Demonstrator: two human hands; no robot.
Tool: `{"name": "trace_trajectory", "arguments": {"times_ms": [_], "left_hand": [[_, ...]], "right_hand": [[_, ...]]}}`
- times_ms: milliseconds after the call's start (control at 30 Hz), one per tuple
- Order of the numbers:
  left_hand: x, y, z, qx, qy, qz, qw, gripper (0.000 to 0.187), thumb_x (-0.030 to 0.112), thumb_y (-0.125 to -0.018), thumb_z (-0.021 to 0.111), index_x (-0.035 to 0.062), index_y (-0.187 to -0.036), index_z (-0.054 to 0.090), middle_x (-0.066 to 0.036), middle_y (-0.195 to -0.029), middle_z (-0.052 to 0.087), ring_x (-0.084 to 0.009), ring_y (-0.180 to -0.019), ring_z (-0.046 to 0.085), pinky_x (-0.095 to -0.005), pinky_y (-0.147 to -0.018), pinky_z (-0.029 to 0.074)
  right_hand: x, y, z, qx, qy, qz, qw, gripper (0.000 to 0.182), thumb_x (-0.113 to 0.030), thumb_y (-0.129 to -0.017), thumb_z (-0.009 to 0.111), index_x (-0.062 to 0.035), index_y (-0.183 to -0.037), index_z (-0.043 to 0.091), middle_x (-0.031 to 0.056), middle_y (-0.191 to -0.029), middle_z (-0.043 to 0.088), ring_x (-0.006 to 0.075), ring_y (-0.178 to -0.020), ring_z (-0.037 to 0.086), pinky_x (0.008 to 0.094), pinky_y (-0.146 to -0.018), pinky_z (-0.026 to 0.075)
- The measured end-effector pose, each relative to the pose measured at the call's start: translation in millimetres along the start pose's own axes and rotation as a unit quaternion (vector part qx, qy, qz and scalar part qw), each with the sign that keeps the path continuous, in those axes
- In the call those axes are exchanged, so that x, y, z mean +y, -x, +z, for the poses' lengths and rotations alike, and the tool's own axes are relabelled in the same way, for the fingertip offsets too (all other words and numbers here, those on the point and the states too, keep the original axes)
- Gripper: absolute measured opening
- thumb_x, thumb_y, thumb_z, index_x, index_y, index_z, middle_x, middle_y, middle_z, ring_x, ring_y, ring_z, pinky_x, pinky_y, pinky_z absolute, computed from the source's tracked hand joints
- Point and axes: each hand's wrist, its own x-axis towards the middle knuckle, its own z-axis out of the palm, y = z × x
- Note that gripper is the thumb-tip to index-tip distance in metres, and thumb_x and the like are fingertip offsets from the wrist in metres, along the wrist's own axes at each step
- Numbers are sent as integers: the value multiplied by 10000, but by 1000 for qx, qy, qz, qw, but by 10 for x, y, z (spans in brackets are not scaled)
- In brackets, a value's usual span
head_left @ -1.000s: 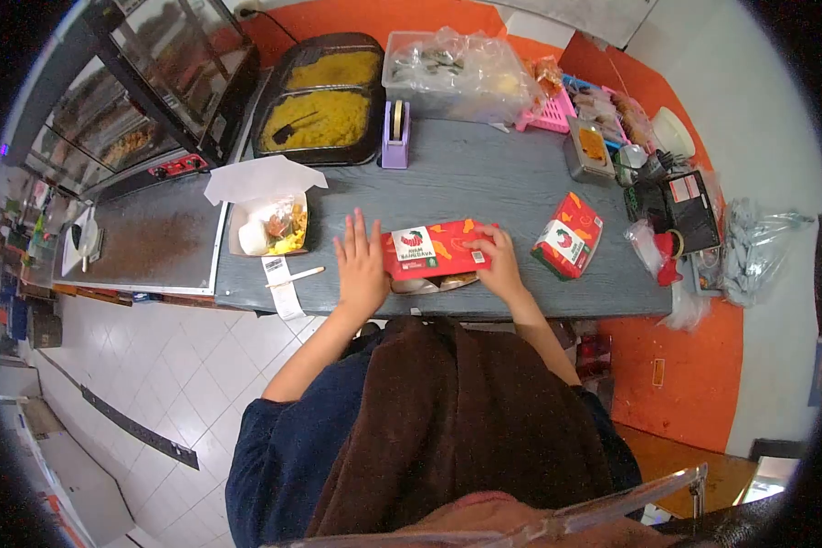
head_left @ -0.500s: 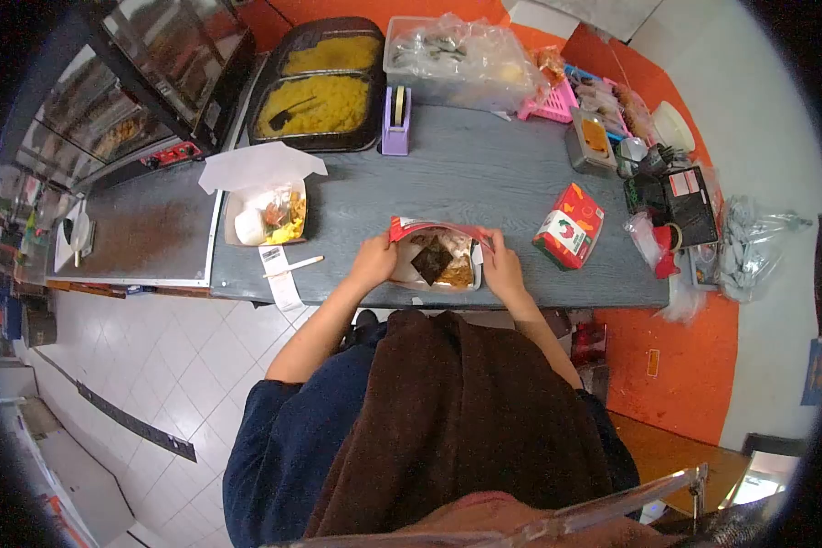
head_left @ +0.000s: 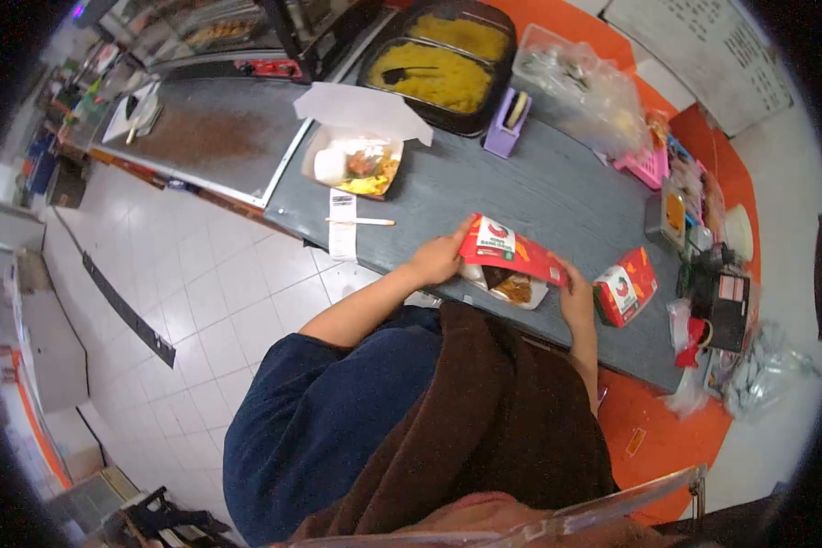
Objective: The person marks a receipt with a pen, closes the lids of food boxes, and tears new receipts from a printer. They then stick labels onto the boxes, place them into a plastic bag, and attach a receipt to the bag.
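A red and white cardboard food box (head_left: 521, 248) stands at the front edge of the counter, its printed lid tilted forward and partly over the food. Below the lid show a dark square sheet and a golden-brown piece of food (head_left: 518, 289). My left hand (head_left: 438, 259) grips the lid's left corner with fingers closed. On the opposite side, my right hand (head_left: 575, 290) holds the right end of the lid, thumb near its edge. Just right of that hand stands a second red box (head_left: 627, 287), closed.
To the left, an open box (head_left: 312, 164) holds a white cup and food. Beside it lie a receipt (head_left: 342, 242) and a pen (head_left: 365, 221). Behind are a purple tape dispenser (head_left: 502, 137), a black tray (head_left: 461, 121) of yellow food and a bagged plastic bin (head_left: 571, 87).
The box lid has swung from upright toward me, covering more of the food, with both hands on it. My view has turned, so the counter appears slanted.
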Motion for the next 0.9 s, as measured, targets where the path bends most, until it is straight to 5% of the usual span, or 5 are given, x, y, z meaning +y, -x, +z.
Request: {"name": "trace_trajectory", "arguments": {"times_ms": [100,533,600,833,900], "left_hand": [[19,42,43,12,5,16,1000,770,101,-750,456,121,-1368,-3,-267,-923,575,-406,-858,554,-465,-783,423],[-158,53,136,24,-22,43,999,785,266,-800,506,70,-1366,-2,-216,-1264,400,-338,-1115,446,-442,-915,345],[-76,88,57,3,-33,23,999,798,277,-793,517,74,-1368,3,-209,-1293,367,-331,-1145,420,-448,-926,332],[-216,80,110,44,-109,120,986,1079,534,-637,660,96,-1372,1,-204,-1385,197,-365,-1233,291,-492,-953,290],[-286,77,54,9,-113,161,980,1144,600,-585,661,82,-1371,11,-246,-1392,116,-426,-1261,185,-489,-986,252]], "right_hand": [[264,35,338,-4,-242,70,968,544,92,-751,449,-97,-1256,375,171,-1078,564,318,-985,552,341,-828,428],[-197,224,524,12,36,25,999,769,46,-700,524,-76,-1363,155,205,-1187,451,363,-1083,415,465,-917,265],[-398,233,440,14,267,35,963,811,20,-694,549,-83,-1372,117,179,-1155,468,357,-1093,368,472,-896,258],[397,245,635,-13,88,19,996,828,-119,-722,619,-66,-1369,107,232,-1312,279,387,-1189,269,495,-968,189],[186,214,448,-57,53,-109,991,833,-263,-735,645,-35,-1356,138,251,-1384,114,410,-1264,150,500,-1013,140]]}}
